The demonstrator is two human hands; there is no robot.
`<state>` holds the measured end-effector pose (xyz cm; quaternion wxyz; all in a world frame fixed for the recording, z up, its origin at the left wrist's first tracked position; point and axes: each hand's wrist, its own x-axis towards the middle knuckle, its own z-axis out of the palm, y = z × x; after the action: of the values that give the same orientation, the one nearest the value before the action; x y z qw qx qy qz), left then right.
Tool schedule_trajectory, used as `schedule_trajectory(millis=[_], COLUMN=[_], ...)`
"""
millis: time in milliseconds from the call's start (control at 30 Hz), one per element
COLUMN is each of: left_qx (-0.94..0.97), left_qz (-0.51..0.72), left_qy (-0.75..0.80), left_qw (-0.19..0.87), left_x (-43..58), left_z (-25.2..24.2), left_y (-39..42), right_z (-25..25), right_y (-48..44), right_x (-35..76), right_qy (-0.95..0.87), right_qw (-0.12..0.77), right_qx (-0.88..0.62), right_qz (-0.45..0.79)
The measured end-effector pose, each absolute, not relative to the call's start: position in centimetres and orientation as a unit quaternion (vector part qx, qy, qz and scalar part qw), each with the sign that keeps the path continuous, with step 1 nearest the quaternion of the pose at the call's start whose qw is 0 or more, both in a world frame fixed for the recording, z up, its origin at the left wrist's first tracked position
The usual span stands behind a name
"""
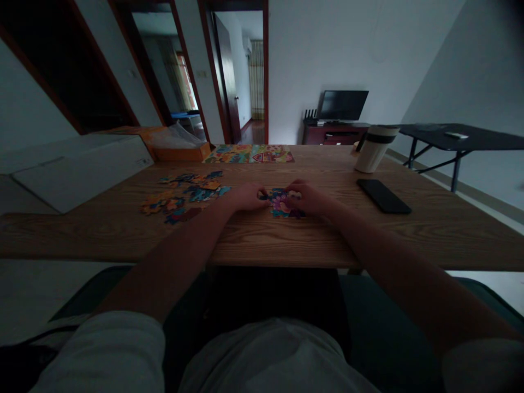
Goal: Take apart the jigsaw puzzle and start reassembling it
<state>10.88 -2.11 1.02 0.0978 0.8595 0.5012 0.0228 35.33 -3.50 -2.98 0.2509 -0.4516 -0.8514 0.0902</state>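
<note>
Near the front of the wooden table (pixel 270 240), a small joined patch of jigsaw puzzle (pixel 281 206) in purple and teal lies between my hands. At its left edge, my left hand (pixel 248 197) pinches a small dark puzzle piece (pixel 262 195). The fingers of my right hand (pixel 308 198) are curled down onto the patch's right side, covering part of it. Left of my left hand spreads a loose heap of puzzle pieces (pixel 170 203), mostly orange and blue; my left forearm passes in front of its near edge.
A colourful printed puzzle sheet (pixel 254 154) lies at the table's far edge. On the left stand a white box (pixel 85 166) and an orange box (pixel 180 152) with clear plastic. To the right are a black phone (pixel 382 196) and a beige cup (pixel 374 150).
</note>
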Motion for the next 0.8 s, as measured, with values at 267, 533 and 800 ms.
schedule_trajectory(millis=[267,533,800], left_qx=[0.865,0.913,0.914], left_qz=[0.039,0.046,0.037], left_qy=[0.489,0.399,0.398], left_qw=[0.104,0.077,0.072], left_x=[10.6,10.5,10.4], left_z=[0.5,0.4,0.4], left_y=[-1.6,-1.6,-1.6], right_z=[-2.5,-2.2,-1.9], right_y=[-4.3,-4.7,-5.5], right_x=[34.2,34.5,33.6], right_qy=[-0.890,-0.898,-0.912], right_qw=[0.181,0.189,0.181], right_qx=[-0.412,-0.387,-0.361], right_qz=[0.071,0.090,0.067])
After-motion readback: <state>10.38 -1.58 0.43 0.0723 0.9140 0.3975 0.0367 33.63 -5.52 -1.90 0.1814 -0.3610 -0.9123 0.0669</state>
